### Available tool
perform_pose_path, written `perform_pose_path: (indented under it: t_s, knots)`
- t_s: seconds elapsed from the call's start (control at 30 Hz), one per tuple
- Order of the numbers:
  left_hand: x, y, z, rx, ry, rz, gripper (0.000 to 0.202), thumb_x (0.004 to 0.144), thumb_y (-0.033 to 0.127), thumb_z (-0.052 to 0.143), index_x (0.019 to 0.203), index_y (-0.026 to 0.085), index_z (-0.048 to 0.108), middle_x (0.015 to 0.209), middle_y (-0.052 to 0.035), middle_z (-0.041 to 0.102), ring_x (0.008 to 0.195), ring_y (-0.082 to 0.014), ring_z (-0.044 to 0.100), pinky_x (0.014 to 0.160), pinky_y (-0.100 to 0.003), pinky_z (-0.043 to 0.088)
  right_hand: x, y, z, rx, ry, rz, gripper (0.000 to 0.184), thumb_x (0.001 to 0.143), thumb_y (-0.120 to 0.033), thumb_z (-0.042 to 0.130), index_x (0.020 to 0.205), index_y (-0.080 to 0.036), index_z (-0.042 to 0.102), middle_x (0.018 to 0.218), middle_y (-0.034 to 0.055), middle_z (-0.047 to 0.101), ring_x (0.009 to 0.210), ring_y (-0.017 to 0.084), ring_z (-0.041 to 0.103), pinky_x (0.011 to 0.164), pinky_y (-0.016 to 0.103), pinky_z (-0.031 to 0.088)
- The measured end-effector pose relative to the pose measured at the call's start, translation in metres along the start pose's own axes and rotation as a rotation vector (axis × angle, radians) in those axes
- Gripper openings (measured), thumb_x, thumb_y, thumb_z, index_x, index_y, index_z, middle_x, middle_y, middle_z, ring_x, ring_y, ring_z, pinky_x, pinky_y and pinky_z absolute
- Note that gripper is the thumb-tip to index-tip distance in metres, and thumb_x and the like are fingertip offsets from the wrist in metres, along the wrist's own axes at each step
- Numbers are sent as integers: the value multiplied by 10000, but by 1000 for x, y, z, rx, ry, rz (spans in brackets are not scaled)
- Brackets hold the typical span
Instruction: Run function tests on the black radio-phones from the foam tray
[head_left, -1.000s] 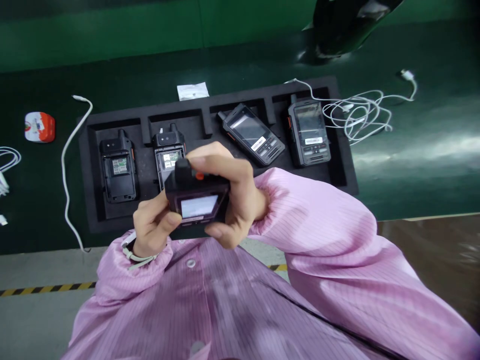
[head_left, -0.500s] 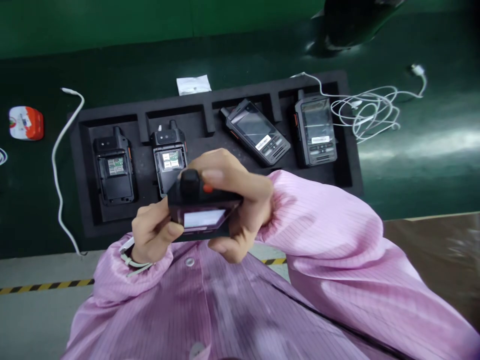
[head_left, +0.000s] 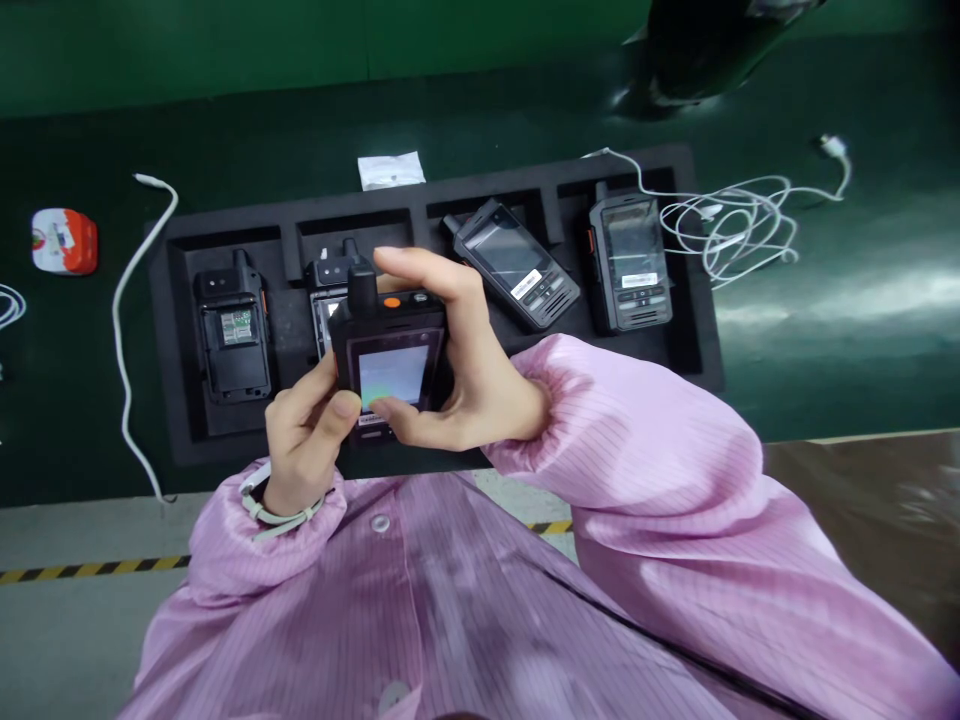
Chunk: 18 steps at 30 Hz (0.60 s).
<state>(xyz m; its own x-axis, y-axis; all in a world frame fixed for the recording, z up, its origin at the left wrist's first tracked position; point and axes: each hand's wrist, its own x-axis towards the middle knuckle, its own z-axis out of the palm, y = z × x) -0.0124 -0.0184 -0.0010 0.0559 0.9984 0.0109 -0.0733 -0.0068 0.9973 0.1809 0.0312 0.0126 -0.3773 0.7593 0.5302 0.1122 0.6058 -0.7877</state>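
My left hand (head_left: 306,440) grips a black handheld radio (head_left: 397,368) by its lower left side, thumb on the front edge. The radio has a stubby antenna, an orange button on top and a lit screen, pale with a green patch low down. My right hand (head_left: 474,380) curls round its right side, thumb against the bottom of the screen and index finger up behind the antenna. Behind it, partly covered, lies an open-backed radio (head_left: 330,272) in a black foam tray (head_left: 289,330). Another open-backed radio (head_left: 234,335) lies to its left.
Two radios lie face up in the tray's right half, one slanted radio (head_left: 517,265) and one upright radio (head_left: 631,260). A coiled white cable (head_left: 731,230) overlaps the tray's right edge. Left are a white cable (head_left: 120,330) and a red-and-white object (head_left: 66,242). A small white packet (head_left: 391,170) lies behind.
The radio has tipped up, so its lit screen now faces me more fully. My right thumb has moved onto the screen, and the right index finger has risen behind the antenna.
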Motion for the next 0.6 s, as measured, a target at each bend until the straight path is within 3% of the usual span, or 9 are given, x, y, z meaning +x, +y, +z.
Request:
perform_pose_path:
  t_s: [0.1,0.3,0.47,0.6]
  knots:
    - [1,3,3,22,-6,80,293,948,405,650,1163,265,790,854,-33,777,683,-184,695,582,-295,579,1,-1,-3,68,-37,27,927,737,-372,687,1567,-338,274,1550,61,441,1344,324,550,1131,494,546]
    - [6,8,13,-69,8,46,334,953,420,657,1186,221,791,1004,-73,813,920,-250,787,783,-331,651,8,-7,-10,91,-97,291,850,758,-541,663,1501,-212,413,1509,98,466,1380,324,504,1168,433,503]
    - [9,8,17,-156,4,26,312,970,367,653,1230,250,779,1126,-73,811,1038,-263,784,886,-343,653,11,-13,-11,289,-42,339,654,860,-434,609,1471,-249,464,1483,44,475,1392,294,509,1189,450,480]
    - [8,8,17,-166,18,-28,337,955,394,671,1243,251,772,1132,-79,810,1085,-278,772,911,-370,653,11,-14,-10,352,-54,398,720,804,-365,685,1477,-242,459,1441,63,516,1362,305,535,1174,447,498]
